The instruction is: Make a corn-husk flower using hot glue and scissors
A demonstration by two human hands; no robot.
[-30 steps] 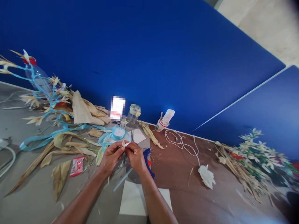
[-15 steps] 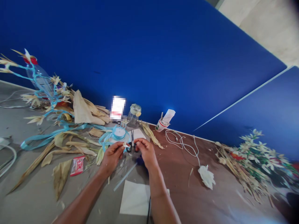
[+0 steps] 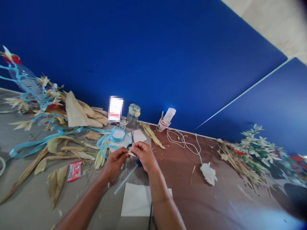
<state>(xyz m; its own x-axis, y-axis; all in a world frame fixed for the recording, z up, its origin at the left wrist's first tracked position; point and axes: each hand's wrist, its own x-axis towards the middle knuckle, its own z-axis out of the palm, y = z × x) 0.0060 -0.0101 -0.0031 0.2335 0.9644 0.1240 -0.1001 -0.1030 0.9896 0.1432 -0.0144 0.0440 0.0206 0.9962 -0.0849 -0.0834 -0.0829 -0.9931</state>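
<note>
My left hand (image 3: 114, 161) and my right hand (image 3: 144, 155) meet above the table, fingers pinched together on a small pale husk piece (image 3: 130, 153). A thin light stick (image 3: 125, 180) slants down from under my hands toward a white paper sheet (image 3: 135, 200). Just beyond my fingers lies a spool of light blue ribbon (image 3: 118, 135) with loose loops, and dark scissor handles (image 3: 130, 146) peek out behind the husk piece.
Dried corn husks (image 3: 74, 112) and blue ribbon strands (image 3: 35, 143) crowd the left. A red sachet (image 3: 74, 171), a glass jar (image 3: 133, 114), a paper cup (image 3: 163, 123), a white cord (image 3: 184, 143), a white husk flower (image 3: 208, 173) and a pile of finished flowers (image 3: 254, 153) lie around.
My right hand had drifted right, away from the left; now it has come back and both pinch the husk piece again. The view has shifted slightly to the right.
</note>
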